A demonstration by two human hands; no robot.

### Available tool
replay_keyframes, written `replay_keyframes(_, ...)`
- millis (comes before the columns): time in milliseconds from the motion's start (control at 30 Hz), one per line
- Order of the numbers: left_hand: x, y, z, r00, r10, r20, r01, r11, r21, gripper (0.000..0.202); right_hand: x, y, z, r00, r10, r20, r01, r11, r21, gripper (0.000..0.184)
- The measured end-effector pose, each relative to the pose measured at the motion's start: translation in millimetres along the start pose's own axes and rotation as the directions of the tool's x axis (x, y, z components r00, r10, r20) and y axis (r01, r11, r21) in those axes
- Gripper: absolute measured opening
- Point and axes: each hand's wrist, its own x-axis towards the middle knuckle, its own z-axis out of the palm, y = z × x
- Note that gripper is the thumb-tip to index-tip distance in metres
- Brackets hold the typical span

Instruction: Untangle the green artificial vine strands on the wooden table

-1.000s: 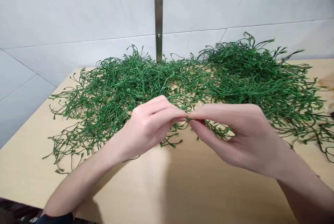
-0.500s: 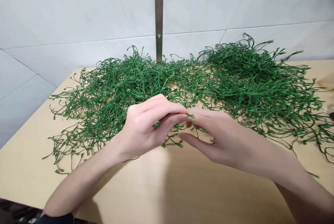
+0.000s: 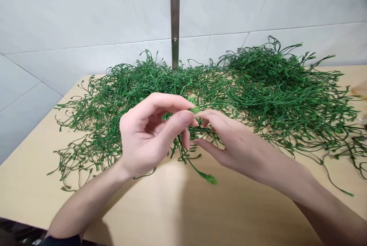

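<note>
My left hand (image 3: 147,135) is raised over the table, fingers curled, pinching a thin green plastic sprig (image 3: 197,167) whose stem hangs down and ends in a small green tip. My right hand (image 3: 229,142) meets it from the right, its fingertips pinched on the top of the same sprig. Behind both hands lies a wide heap of green artificial grass stems (image 3: 177,85) on the pale wooden table (image 3: 160,215). A second, taller heap of stems (image 3: 281,81) lies at the right.
A white tiled wall (image 3: 71,16) runs behind the table. A metal bracket (image 3: 174,20) is screwed to it upright, just behind the heaps. The table's left edge falls away at the left. Loose stems trail off toward the right edge.
Both hands have lifted and shifted left. My left hand has turned palm-inward and a sprig now hangs down from the pinch. The heaps have not moved.
</note>
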Motion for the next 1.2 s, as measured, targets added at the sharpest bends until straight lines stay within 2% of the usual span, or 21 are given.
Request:
replay_keyframes(100, 2, 4, 0.3, 0.994, -0.107, 0.006, 0.106, 0.980, -0.171, 0.004, 2, -3, 7, 0.989, -0.109, -0.100, 0.113, 0.993, 0.037, 0.026)
replay_keyframes(200, 6, 7, -0.3, 0.985, -0.170, 0.006, 0.166, 0.954, -0.251, 0.007, 4, -7, 13, 0.981, -0.167, -0.094, 0.173, 0.983, 0.060, 0.017)
replay_keyframes(300, 8, 8, -1.6, 0.977, -0.210, -0.046, 0.195, 0.958, -0.212, 0.013, 5, -9, 12, 0.980, -0.165, -0.110, 0.171, 0.984, 0.049, 0.010)
replay_keyframes(467, 9, 1, -5.1, 0.965, -0.254, -0.062, 0.251, 0.966, -0.059, 0.015, 6, -4, -6, 0.980, -0.112, -0.163, 0.128, 0.988, 0.086, 0.019)
replay_keyframes(600, 7, -6, -5.5, 0.973, -0.229, -0.018, 0.229, 0.973, 0.023, 0.015, 7, 1, -7, 0.995, -0.041, -0.090, 0.053, 0.990, 0.133, 0.012)
replay_keyframes(667, 7, -6, -4.3, 0.973, -0.230, 0.017, 0.230, 0.973, 0.011, 0.015, 6, 1, 1, 1.000, 0.001, -0.001, -0.001, 0.989, 0.151, 0.025)
replay_keyframes(733, 6, -3, -3.0, 0.970, -0.237, 0.045, 0.238, 0.971, -0.004, 0.016, 5, -2, 11, 0.989, 0.021, 0.147, -0.048, 0.983, 0.178, 0.034)
replay_keyframes(800, 5, 1, -2.1, 0.970, -0.234, 0.071, 0.236, 0.972, -0.010, 0.017, 5, -7, 16, 0.968, 0.012, 0.250, -0.084, 0.956, 0.282, 0.038)
replay_keyframes(833, 4, 2, -2.0, 0.969, -0.232, 0.079, 0.234, 0.972, -0.010, 0.018, 5, -9, 16, 0.965, -0.005, 0.261, -0.095, 0.925, 0.369, 0.038)
replay_keyframes(900, 4, 3, -2.8, 0.972, -0.220, 0.087, 0.222, 0.975, -0.007, 0.018, 6, -14, 12, 0.976, -0.040, 0.215, -0.085, 0.838, 0.540, 0.028)
replay_keyframes(967, 4, 3, -4.9, 0.978, -0.200, 0.060, 0.199, 0.980, 0.020, 0.015, 7, -15, 5, 0.992, -0.049, 0.114, -0.030, 0.798, 0.602, 0.013)
replay_keyframes(1033, 5, 2, -8.2, 0.985, -0.172, 0.013, 0.171, 0.983, 0.073, 0.012, 8, -13, -3, 0.999, -0.032, -0.004, 0.029, 0.847, 0.530, 0.005)
replay_keyframes(1133, 7, 2, -12.8, 0.993, -0.113, -0.043, 0.120, 0.969, 0.215, 0.011, 9, -5, -11, 0.986, -0.030, -0.167, 0.086, 0.936, 0.341, 0.003)
replay_keyframes(1200, 8, 3, -14.0, 0.999, -0.040, -0.011, 0.041, 0.934, 0.355, 0.013, 8, 0, -15, 0.967, -0.036, -0.253, 0.101, 0.963, 0.250, 0.002)
